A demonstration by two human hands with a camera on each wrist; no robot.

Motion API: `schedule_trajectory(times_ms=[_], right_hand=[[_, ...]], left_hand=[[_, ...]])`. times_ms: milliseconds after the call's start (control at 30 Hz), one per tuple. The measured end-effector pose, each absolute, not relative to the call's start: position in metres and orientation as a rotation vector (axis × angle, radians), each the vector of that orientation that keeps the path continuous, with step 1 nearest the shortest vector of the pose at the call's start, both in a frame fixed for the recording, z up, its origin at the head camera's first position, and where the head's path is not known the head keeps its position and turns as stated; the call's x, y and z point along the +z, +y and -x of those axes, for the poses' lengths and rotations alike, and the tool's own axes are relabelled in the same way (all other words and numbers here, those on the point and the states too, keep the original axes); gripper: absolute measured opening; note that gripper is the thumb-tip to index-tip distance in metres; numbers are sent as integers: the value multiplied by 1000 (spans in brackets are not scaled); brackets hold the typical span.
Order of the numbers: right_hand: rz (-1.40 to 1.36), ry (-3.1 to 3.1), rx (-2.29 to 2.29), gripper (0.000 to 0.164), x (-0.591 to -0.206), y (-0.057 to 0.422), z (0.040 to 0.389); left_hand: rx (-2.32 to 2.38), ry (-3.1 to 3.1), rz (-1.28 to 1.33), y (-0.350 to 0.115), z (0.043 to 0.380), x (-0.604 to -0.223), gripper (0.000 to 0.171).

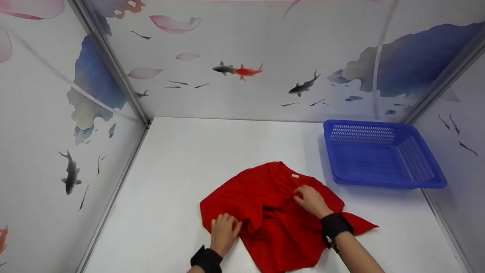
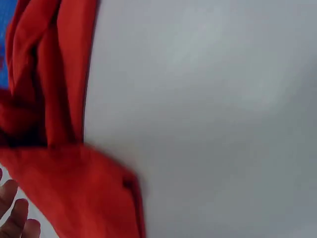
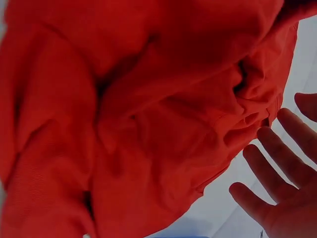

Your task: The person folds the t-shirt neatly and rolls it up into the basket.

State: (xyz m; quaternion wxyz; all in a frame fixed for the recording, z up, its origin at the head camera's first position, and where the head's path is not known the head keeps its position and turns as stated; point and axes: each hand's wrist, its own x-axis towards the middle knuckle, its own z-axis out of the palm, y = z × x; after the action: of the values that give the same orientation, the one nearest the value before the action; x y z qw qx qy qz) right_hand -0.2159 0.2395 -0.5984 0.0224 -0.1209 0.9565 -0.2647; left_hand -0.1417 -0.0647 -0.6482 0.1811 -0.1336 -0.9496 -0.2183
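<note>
A crumpled red shirt (image 1: 265, 189) lies on the white table, its small white neck label (image 1: 295, 176) at the far edge. My left hand (image 1: 224, 232) is at the shirt's lower left edge; fingertips (image 2: 17, 218) show beside the cloth in the left wrist view, with none of it between them. Over the upper right part of the shirt is my right hand (image 1: 311, 200). In the right wrist view its fingers (image 3: 275, 171) are spread and fairly straight, alongside the red cloth (image 3: 163, 148). Whether either hand touches the fabric is hard to tell.
A blue plastic basket (image 1: 363, 163) with perforated sides stands at the back right of the white table (image 1: 163, 178). Panels printed with fish and petals enclose the table at the left (image 1: 34, 125), back (image 1: 246, 98) and right (image 1: 466, 125).
</note>
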Motion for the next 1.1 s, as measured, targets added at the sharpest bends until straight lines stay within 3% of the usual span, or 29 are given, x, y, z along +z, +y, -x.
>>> schedule_trajectory(times_ms=[100, 300, 567, 767, 833, 933, 1033, 1100], right_hand=[[418, 2997, -845, 15, -599, 227, 237], [454, 2963, -881, 26, -608, 204, 269], [389, 2767, -849, 36, -615, 176, 284], [449, 2967, -688, 5, -635, 171, 286], [439, 3005, -684, 12, -637, 175, 286], [421, 2998, -728, 7, -637, 178, 286], [400, 2946, -747, 32, -637, 175, 287], [381, 2932, -705, 37, -645, 174, 291]], left_hand=[[-644, -2721, 399, -49, 122, -652, 18], [-612, -2747, 196, -28, 110, -661, 40], [-746, -2750, 56, -24, 122, -656, 31], [-1296, -2718, 111, -50, 144, -634, 21], [-1447, -2698, 118, -58, 153, -627, 18], [-1722, -2644, 105, -64, 160, -620, 18], [-2109, -2518, -16, -65, 163, -616, 18], [-2348, -2379, -159, -65, 164, -615, 17]])
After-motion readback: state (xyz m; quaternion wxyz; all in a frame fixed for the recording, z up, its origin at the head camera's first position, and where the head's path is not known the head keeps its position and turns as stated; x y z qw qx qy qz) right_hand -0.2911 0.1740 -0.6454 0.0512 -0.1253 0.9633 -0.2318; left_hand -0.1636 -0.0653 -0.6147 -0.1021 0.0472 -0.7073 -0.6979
